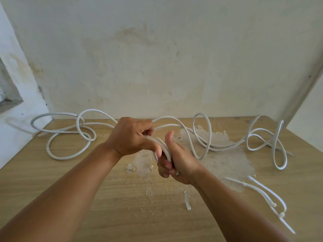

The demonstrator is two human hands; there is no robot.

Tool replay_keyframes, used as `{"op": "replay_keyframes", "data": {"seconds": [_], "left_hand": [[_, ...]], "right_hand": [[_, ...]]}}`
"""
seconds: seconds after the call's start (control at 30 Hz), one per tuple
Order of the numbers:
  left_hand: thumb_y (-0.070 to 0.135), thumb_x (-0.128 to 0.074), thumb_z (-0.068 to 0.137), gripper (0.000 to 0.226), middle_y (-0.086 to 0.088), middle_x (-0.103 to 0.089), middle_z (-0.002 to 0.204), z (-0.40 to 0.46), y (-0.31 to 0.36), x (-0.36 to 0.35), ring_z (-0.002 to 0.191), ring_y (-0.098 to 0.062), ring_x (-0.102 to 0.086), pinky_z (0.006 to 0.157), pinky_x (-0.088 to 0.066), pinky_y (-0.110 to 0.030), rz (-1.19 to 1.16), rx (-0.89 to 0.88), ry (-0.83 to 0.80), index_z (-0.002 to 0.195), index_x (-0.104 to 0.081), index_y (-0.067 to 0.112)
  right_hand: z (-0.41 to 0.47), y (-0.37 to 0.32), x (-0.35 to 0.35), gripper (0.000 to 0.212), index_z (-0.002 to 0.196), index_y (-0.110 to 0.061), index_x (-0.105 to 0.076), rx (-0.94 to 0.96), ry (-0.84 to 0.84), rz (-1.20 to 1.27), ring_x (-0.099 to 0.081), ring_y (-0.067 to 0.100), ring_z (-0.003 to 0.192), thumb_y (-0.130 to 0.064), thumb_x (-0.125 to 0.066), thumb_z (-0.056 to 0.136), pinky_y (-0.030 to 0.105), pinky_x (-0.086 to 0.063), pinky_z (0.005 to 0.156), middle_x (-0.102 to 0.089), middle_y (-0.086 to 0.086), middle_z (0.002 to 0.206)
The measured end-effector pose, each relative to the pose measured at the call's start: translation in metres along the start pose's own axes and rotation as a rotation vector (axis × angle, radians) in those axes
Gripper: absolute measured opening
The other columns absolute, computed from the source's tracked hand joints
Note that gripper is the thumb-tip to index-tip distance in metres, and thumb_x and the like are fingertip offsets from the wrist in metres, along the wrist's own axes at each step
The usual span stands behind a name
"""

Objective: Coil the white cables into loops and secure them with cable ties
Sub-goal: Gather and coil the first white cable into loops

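Coiling just begun: left hand (132, 135) closed on the white cable (201, 137), right hand (176, 161) gripping the first small turns over the middle of the tabletop (70, 180). Most cable sprawled loose toward the far edge, left and right. Cable ties (267, 194) untouched near the right edge. Next, probably: drawing in slack, laying another loop.

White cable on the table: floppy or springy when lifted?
Probably springy: the white cable holds tall loops standing off the table instead of lying flat. It likely fights tight coiling, since both the left hand and right hand clamp the strands. It looks smooth, so possibly slippery.
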State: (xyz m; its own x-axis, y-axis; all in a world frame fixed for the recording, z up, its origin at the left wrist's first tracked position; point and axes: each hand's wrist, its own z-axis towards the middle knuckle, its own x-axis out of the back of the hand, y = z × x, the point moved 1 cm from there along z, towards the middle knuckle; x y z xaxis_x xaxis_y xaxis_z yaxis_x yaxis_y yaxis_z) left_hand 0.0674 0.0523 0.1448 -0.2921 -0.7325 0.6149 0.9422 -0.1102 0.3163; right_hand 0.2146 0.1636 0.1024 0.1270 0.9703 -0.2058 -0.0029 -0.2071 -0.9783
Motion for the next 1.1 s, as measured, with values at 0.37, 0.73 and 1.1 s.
{"op": "replay_keyframes", "data": {"seconds": [0.37,0.73,1.1], "left_hand": [[0.059,-0.034,0.104,0.069,0.000,-0.051,0.053,0.003,-0.014,-0.027,0.051,-0.015,-0.049,0.052,-0.039,-0.028,-0.168,0.159,0.205,0.066,-0.058,0.007],[0.068,-0.050,0.093,0.059,-0.008,-0.070,0.068,-0.020,0.008,-0.045,0.053,-0.026,-0.066,0.048,-0.051,-0.034,-0.544,0.364,0.038,0.115,-0.066,0.016],[0.056,-0.033,0.103,0.046,-0.004,-0.054,0.065,-0.019,0.001,-0.044,0.060,-0.018,-0.054,0.061,-0.049,-0.031,-0.651,0.442,0.225,0.109,-0.055,0.015]], "right_hand": [[-0.006,-0.015,-0.005,0.044,0.072,-0.013,-0.052,0.028,-0.030,0.322,-0.030,0.005,0.028,-0.053,-0.069,0.081,0.019,-0.032,0.037,-0.031,-0.007,0.040],[-0.012,-0.036,-0.001,0.049,0.064,-0.013,-0.055,0.139,0.127,0.534,-0.029,0.004,0.025,-0.054,-0.051,0.090,0.019,-0.026,0.033,-0.030,-0.008,0.035],[-0.003,-0.048,-0.009,0.048,0.067,-0.014,-0.053,0.213,0.173,0.631,-0.028,0.004,0.027,-0.057,-0.055,0.088,0.019,-0.029,0.033,-0.030,-0.009,0.037]]}}
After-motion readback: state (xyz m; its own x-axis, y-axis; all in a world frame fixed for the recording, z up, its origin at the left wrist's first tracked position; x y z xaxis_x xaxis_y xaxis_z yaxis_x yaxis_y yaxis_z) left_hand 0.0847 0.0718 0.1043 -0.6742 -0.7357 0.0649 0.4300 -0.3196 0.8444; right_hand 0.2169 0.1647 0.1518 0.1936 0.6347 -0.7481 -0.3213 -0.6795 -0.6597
